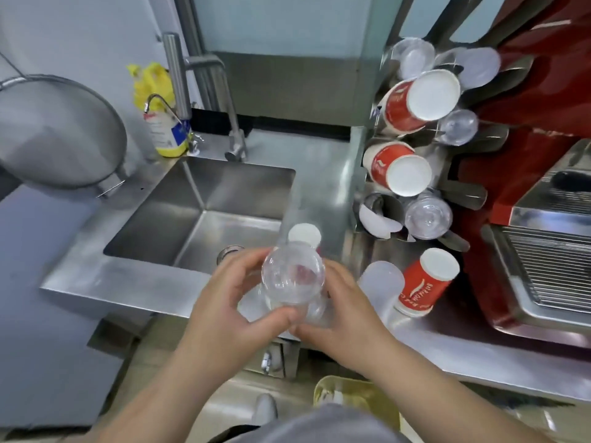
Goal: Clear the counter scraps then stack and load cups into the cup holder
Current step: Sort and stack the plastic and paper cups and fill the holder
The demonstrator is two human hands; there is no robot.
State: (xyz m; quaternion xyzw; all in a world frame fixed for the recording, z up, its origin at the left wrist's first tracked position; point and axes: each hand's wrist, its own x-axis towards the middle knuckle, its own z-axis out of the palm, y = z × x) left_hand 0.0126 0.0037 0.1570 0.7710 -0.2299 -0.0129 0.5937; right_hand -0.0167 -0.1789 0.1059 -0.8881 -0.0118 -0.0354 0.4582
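While both hands [287,308] grip clear cups [292,276], red cups [425,282] stand on the steel counter [447,346].

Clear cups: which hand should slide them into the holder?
Probably the right hand: it grips the clear cups on the side nearest the cup holder, which stands to the right.
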